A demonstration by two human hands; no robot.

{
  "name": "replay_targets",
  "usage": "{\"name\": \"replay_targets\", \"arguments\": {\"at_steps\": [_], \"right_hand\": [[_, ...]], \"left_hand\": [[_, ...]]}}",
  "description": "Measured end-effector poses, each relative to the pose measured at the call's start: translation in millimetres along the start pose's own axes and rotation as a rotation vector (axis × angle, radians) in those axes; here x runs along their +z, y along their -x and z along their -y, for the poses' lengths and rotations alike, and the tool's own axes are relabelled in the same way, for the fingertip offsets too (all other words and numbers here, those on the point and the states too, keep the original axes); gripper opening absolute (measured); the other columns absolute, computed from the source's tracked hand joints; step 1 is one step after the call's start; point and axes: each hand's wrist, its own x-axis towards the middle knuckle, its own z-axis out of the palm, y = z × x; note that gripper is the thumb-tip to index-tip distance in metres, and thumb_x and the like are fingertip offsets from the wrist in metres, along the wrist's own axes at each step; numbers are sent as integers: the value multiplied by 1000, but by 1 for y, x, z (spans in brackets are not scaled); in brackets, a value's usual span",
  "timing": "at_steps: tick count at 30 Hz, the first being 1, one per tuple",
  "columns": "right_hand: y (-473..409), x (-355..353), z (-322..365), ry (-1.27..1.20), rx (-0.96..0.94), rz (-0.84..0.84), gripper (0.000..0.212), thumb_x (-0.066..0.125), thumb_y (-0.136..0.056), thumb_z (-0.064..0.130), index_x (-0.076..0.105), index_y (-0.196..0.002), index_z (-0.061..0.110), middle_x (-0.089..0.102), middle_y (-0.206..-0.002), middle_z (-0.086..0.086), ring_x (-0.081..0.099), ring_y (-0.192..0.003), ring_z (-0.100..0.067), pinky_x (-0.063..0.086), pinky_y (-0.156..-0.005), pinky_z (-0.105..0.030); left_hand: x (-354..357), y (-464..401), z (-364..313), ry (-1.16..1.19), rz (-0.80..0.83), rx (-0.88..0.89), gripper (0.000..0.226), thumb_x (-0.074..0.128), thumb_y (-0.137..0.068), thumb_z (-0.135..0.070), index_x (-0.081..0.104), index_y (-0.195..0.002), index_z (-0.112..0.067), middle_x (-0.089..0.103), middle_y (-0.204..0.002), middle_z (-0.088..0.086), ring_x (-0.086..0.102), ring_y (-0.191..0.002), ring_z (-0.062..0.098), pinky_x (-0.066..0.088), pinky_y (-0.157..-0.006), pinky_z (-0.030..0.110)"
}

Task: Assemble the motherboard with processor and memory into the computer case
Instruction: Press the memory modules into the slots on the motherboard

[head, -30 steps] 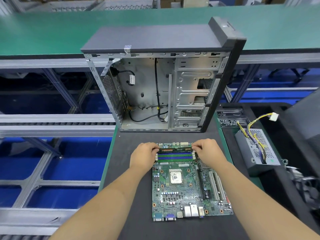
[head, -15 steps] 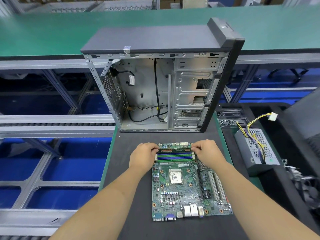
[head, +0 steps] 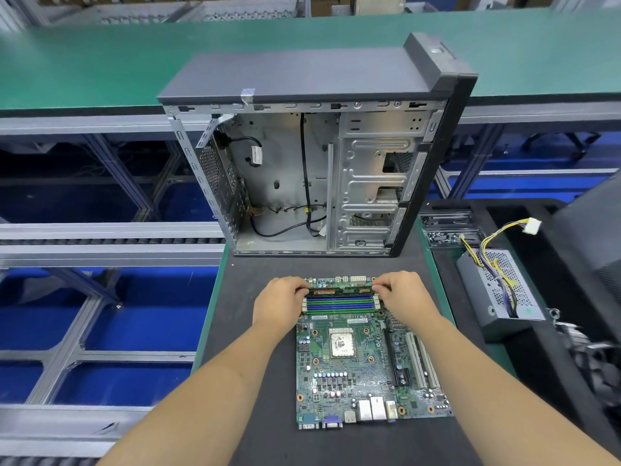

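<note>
A green motherboard (head: 363, 371) lies flat on the dark mat, with the processor (head: 342, 343) seated in its socket. At its far edge run blue and green memory slots (head: 339, 304). A memory stick (head: 339, 291) stands in the farthest slot. My left hand (head: 279, 302) pinches the stick's left end and my right hand (head: 401, 295) pinches its right end. Behind the board stands the open computer case (head: 312, 183), its inside holding only loose black cables.
A grey power supply (head: 500, 290) with yellow and black wires lies to the right of the mat. Small trays of screws (head: 447, 230) sit beside the case. A green conveyor (head: 100, 62) runs behind; open metal framing drops away on the left.
Both hands stay on the ends of the memory stick. Nothing else has visibly moved.
</note>
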Motion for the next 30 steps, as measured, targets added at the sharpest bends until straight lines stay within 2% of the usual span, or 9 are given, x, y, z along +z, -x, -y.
{"name": "replay_targets", "arguments": {"at_steps": [11, 17, 22, 30], "right_hand": [[0, 0, 0, -4, 8, 12, 22, 59, -102, 18, 79, -111, 15, 76, -116, -1, 67, -105, -22, 53, -97, -34], [-2, -1, -1, -3, 7, 37, 21, 60, -101, 17, 79, -111, 14, 75, -118, -1, 67, -103, -20, 53, -95, -31], [-1, 0, 0, 17, -5, 44, 21, 61, -100, 17, 80, -106, 13, 76, -112, -1, 69, -99, -22, 54, -92, -30], [-4, 4, 0, 40, -11, 54, 22, 59, -101, 16, 78, -99, 7, 77, -99, -9, 68, -93, -28, 54, -85, -34]], "left_hand": [[1, 0, 2, 3, 1, -9, 21, 55, -100, -27, 73, -110, -29, 71, -105, -12, 57, -105, 14, 50, -80, 30], [1, -1, 1, 3, 13, 11, 20, 56, -99, -24, 72, -110, -26, 71, -107, -10, 60, -103, 14, 53, -82, 33], [2, -1, 3, 16, 15, 25, 20, 56, -99, -23, 72, -111, -24, 70, -112, -11, 60, -104, 13, 53, -87, 34], [4, -5, 3, -125, 32, 74, 23, 49, -102, -23, 70, -112, -26, 66, -111, -12, 53, -108, 13, 50, -81, 33]]}}
